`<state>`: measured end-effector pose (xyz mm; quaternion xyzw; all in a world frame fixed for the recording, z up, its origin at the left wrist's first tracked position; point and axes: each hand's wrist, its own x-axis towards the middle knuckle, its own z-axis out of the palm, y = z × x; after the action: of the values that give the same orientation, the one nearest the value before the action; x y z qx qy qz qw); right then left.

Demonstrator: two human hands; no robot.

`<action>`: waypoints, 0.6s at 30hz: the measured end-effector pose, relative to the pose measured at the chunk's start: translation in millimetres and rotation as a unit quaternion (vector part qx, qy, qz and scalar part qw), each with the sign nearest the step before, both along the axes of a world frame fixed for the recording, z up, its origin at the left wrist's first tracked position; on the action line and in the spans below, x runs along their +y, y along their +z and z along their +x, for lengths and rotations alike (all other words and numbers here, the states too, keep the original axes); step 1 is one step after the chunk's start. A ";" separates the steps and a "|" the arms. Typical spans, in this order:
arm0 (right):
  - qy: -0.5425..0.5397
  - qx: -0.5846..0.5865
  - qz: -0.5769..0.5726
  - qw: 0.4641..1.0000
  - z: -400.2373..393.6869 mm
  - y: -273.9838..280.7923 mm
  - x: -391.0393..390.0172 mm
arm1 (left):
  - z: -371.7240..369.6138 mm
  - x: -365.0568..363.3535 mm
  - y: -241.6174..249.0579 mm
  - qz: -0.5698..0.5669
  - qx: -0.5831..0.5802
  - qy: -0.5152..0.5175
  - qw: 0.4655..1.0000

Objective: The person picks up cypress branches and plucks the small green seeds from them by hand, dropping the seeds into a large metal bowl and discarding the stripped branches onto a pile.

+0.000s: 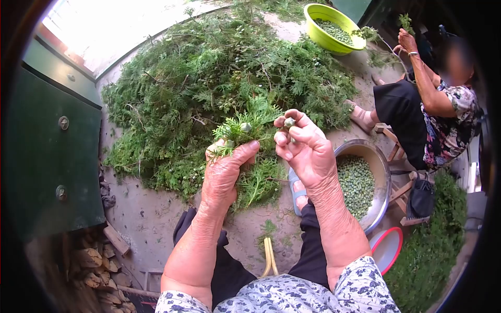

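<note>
My left hand is closed around a leafy evergreen sprig, whose flat green fronds stick out above the thumb with small round green cones among them. Beside it, a little to the right, my right hand pinches one small green cone between thumb and fingers, apart from the sprig. Below and right of that hand stands a metal basin, partly hidden by my forearm, holding many green cones. A large heap of cut evergreen branches lies on the ground beyond both hands.
Another person sits at right, holding a branch near a lime-green basin with cones inside. A red-rimmed basin stands beside the metal one, near more greenery. At left are a green cabinet and split firewood.
</note>
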<state>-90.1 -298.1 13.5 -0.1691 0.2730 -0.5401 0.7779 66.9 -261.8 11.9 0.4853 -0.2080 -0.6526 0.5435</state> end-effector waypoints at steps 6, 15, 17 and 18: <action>-0.022 0.197 -0.074 0.977 3.6 11.9 4.7 | 1.0 -0.8 -1.5 -0.055 -0.085 -0.047 0.994; 0.026 0.366 -0.219 0.904 10.6 -1.5 7.9 | 1.8 -1.1 -7.8 -0.080 -0.111 -0.092 0.986; 0.044 0.399 -0.164 0.901 7.6 2.8 7.1 | 1.2 -0.6 -8.0 -0.071 -0.083 -0.076 0.991; 0.044 0.398 -0.165 0.901 7.1 2.9 7.0 | -0.3 -1.2 -4.5 -0.060 -0.049 -0.045 0.996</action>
<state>-83.0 -291.1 16.4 -0.5077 0.4594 -0.4298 0.5886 66.6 -262.9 7.4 0.4737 -0.2948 -0.6384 0.5302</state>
